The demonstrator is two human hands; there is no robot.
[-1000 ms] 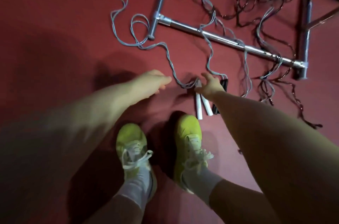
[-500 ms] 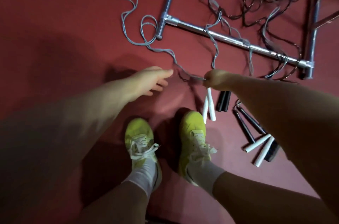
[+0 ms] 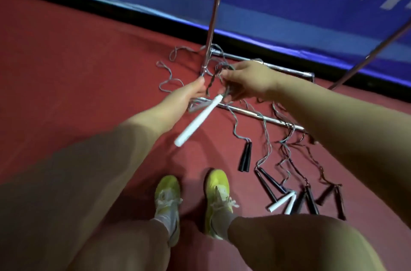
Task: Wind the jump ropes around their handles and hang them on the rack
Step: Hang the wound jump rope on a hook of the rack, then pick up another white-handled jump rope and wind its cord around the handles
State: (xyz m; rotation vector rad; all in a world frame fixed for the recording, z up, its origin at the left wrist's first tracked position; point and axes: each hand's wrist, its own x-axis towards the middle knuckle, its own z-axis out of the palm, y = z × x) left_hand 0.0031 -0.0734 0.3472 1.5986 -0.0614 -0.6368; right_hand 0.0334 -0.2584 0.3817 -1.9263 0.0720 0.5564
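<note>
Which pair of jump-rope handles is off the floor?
The white handles held up between the left hand and right hand. The other white pair and every black pair, such as, lie on the red floor.

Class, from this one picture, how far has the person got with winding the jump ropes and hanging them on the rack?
Done: nothing shows as finished; no wound rope hangs on the rack. In hand: the right hand pinches a grey cord above a dangling white handle, with the left hand holding beside it. Left: black handle pairs and a white pair lie on the red floor, cords loose.
</note>
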